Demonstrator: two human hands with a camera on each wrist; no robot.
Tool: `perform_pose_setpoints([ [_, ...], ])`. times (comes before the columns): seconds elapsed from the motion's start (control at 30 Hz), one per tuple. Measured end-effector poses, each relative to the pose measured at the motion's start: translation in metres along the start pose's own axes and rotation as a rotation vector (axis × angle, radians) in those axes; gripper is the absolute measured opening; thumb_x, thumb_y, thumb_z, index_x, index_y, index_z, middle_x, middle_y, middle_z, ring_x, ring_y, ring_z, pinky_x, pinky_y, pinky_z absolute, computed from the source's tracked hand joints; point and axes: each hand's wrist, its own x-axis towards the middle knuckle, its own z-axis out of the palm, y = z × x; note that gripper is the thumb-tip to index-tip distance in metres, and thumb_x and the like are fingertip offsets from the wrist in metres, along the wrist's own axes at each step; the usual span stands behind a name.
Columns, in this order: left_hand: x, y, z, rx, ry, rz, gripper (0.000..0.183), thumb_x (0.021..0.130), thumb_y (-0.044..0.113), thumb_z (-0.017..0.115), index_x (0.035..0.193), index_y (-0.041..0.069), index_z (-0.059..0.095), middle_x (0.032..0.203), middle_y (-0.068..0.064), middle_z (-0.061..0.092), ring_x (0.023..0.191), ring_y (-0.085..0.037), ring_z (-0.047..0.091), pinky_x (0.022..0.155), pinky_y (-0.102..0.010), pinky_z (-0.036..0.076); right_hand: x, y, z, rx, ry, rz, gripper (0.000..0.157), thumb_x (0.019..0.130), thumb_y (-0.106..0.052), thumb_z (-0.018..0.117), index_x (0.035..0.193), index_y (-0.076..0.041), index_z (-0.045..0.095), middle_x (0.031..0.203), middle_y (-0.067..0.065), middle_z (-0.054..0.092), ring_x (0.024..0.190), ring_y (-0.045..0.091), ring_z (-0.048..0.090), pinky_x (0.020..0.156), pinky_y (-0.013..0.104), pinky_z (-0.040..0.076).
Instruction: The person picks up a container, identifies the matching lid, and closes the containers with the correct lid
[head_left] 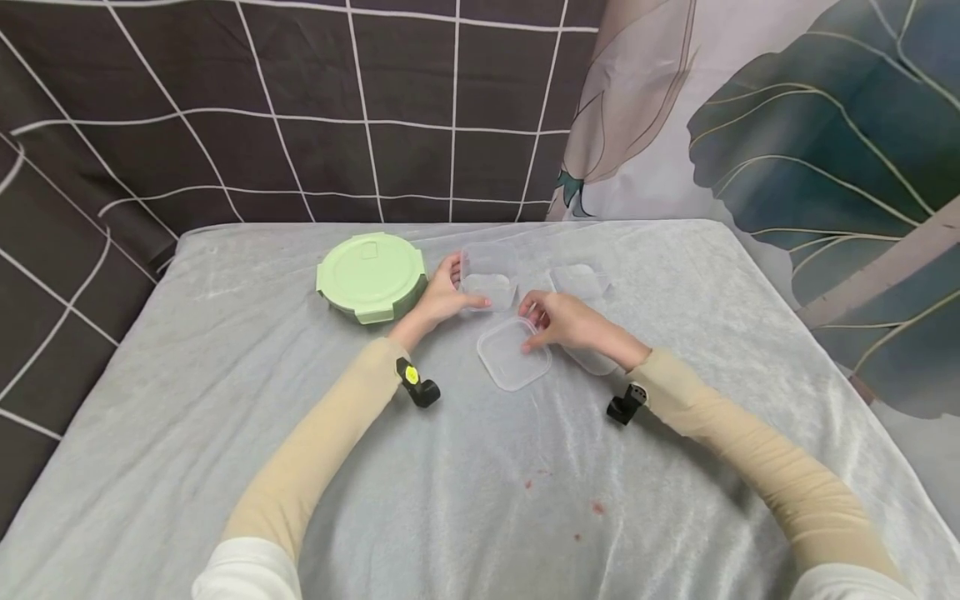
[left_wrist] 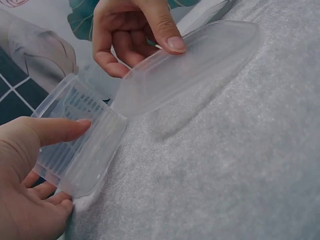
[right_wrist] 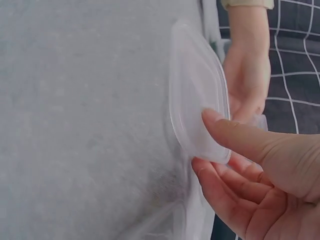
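My left hand [head_left: 444,297] grips a clear square plastic container [head_left: 491,271] by its side. In the left wrist view its thumb lies over the wall of the container [left_wrist: 92,145], with the fingers on the far side and below. My right hand [head_left: 566,321] pinches a translucent square lid [head_left: 512,357] at its edge. The right wrist view has the thumb on one face of the lid [right_wrist: 197,95] and fingers behind it. In the left wrist view the lid [left_wrist: 185,70] is tilted above the cloth, close to the container.
Behind my right hand stands a second clear container [head_left: 579,281]. Another translucent lid [head_left: 592,360] lies partly hidden under that hand. A round box with a green lid [head_left: 371,271] sits to the left. Grey cloth [head_left: 450,500] with small red spots covers the table.
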Motion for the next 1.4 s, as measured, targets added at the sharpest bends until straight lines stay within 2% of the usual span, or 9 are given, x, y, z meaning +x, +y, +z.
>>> perform_pose_setpoints([
  [0.2, 0.000, 0.001, -0.001, -0.030, -0.006, 0.011, 0.094, 0.071, -0.008, 0.076, 0.147, -0.003, 0.022, 0.149, -0.022, 0.035, 0.139, -0.032, 0.037, 0.118, -0.034, 0.031, -0.001, 0.003, -0.011, 0.060, -0.009, -0.055, 0.025, 0.080, -0.006, 0.076, 0.099, 0.001, 0.062, 0.080, 0.009, 0.067, 0.068, 0.012, 0.059, 0.063, 0.023, 0.050],
  [0.33, -0.001, 0.002, -0.001, -0.023, -0.002, 0.001, 0.094, 0.071, -0.007, 0.077, 0.147, -0.003, 0.022, 0.149, -0.021, 0.035, 0.139, -0.031, 0.037, 0.117, -0.034, 0.031, -0.003, 0.002, -0.016, 0.072, -0.004, -0.066, 0.022, 0.082, -0.004, 0.072, 0.101, 0.002, 0.062, 0.081, 0.011, 0.067, 0.064, 0.012, 0.059, 0.056, 0.021, 0.050],
  [0.47, -0.002, 0.003, -0.001, -0.013, 0.000, -0.012, 0.094, 0.071, -0.006, 0.077, 0.147, -0.002, 0.022, 0.150, -0.021, 0.035, 0.139, -0.031, 0.038, 0.117, -0.035, 0.031, -0.006, -0.002, -0.020, -0.007, 0.059, -0.089, 0.021, 0.084, -0.003, 0.070, 0.104, 0.001, 0.066, 0.083, 0.009, 0.069, 0.073, 0.016, 0.062, 0.063, 0.023, 0.049],
  [0.67, -0.001, 0.002, -0.002, -0.006, 0.000, -0.017, 0.093, 0.072, -0.005, 0.078, 0.147, -0.001, 0.023, 0.150, -0.020, 0.035, 0.139, -0.030, 0.037, 0.117, -0.034, 0.031, -0.010, -0.011, -0.027, -0.056, 0.159, -0.132, 0.016, 0.084, -0.001, 0.070, 0.100, -0.001, 0.068, 0.085, 0.011, 0.071, 0.081, 0.025, 0.066, 0.075, 0.037, 0.054],
  [0.87, 0.000, 0.001, -0.002, -0.003, -0.001, -0.020, 0.094, 0.071, -0.004, 0.079, 0.147, -0.001, 0.022, 0.150, -0.019, 0.035, 0.139, -0.030, 0.038, 0.117, -0.034, 0.032, -0.012, -0.013, -0.035, -0.037, 0.218, -0.169, 0.011, 0.084, -0.001, 0.070, 0.095, -0.001, 0.067, 0.085, 0.013, 0.070, 0.082, 0.024, 0.066, 0.077, 0.039, 0.054],
  [1.13, -0.001, 0.000, -0.002, 0.023, 0.004, -0.035, 0.096, 0.072, -0.002, 0.079, 0.148, -0.001, 0.022, 0.150, -0.019, 0.036, 0.139, -0.029, 0.038, 0.117, -0.034, 0.032, -0.017, -0.018, -0.047, -0.005, 0.277, -0.156, 0.007, 0.088, -0.004, 0.067, 0.094, -0.002, 0.065, 0.087, 0.012, 0.068, 0.086, 0.022, 0.063, 0.074, 0.035, 0.055],
  [1.4, -0.003, 0.000, -0.001, 0.046, -0.009, -0.057, 0.096, 0.074, 0.002, 0.079, 0.149, -0.001, 0.020, 0.152, -0.019, 0.033, 0.141, -0.029, 0.034, 0.118, -0.034, 0.031, -0.018, -0.024, -0.058, 0.042, 0.345, -0.157, 0.005, 0.090, -0.002, 0.064, 0.094, 0.001, 0.063, 0.094, 0.012, 0.067, 0.091, 0.022, 0.063, 0.077, 0.035, 0.058],
])
